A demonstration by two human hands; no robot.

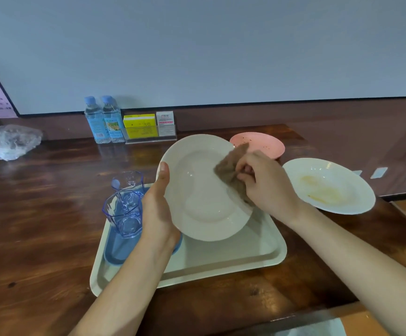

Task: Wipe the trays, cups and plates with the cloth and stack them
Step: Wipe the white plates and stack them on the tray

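Head view: a deep white plate [204, 187], glossy and clean-looking across its well, is held tilted up toward the camera above the cream tray [221, 260]. The left hand [158, 207] grips it at the left rim. The thumb lies straight along the front of the rim, while the fingers go behind the plate and are hidden, so how far they curl cannot be told. The right hand [265, 183] has its fingers curled tight round a bunched brown cloth [228, 168] and presses it against the plate's right inner slope. Cloth sticks out above and below the knuckles.

Just left of the left thumb stand two clear blue cups [124, 212] on a blue tray [119, 248] that lies in the cream tray. The left forearm covers much of the blue tray. Beyond the right fingers lies a pink plate [262, 141] with dark specks, partly hidden by the cloth and the white plate. Right of the right wrist, a second white plate [328, 187] with yellowish smears rests on the wooden table [39, 214].
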